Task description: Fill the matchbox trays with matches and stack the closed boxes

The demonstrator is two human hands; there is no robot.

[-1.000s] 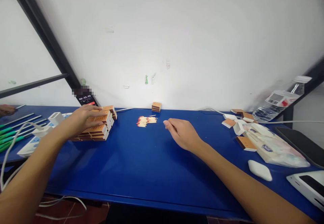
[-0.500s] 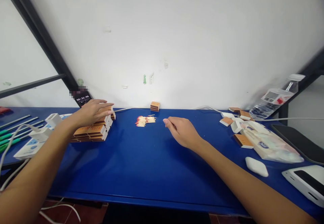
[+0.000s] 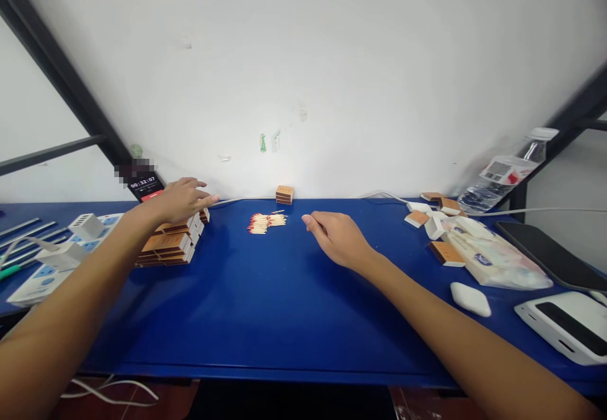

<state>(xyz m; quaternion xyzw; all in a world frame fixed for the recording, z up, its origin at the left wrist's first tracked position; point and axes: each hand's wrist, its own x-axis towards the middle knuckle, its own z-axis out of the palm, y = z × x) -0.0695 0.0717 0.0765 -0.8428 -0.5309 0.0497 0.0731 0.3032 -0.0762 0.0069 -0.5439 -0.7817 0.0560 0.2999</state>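
Observation:
My left hand (image 3: 183, 200) reaches over the stacked matchboxes (image 3: 165, 243) at the left, palm down, with its thumb and fingers stretched out and apart. It covers the top of the stack, so whether it touches a box there cannot be seen. To the right of the middle, my right hand (image 3: 337, 235) is closed, its fingers curled in and the thumb pressed along them. What lies inside that hand, if anything, is hidden. Between the hands, loose red-tipped matches (image 3: 266, 222) lie in a small pile. Behind them, a short stack of matchboxes (image 3: 284, 195) stands by the wall.
Several scattered matchboxes (image 3: 446, 254) lie at the right, near a tissue pack (image 3: 497, 262), a white earbud case (image 3: 470, 299), a leaning water bottle (image 3: 507, 170) and a dark phone (image 3: 554, 249). A power strip (image 3: 33, 285) and a phone timer (image 3: 145, 184) are at the left.
The whole view has shifted a little. Over the stack, my left hand has turned slightly, and the orange box top that showed beneath its fingers is now covered. My right hand stays closed.

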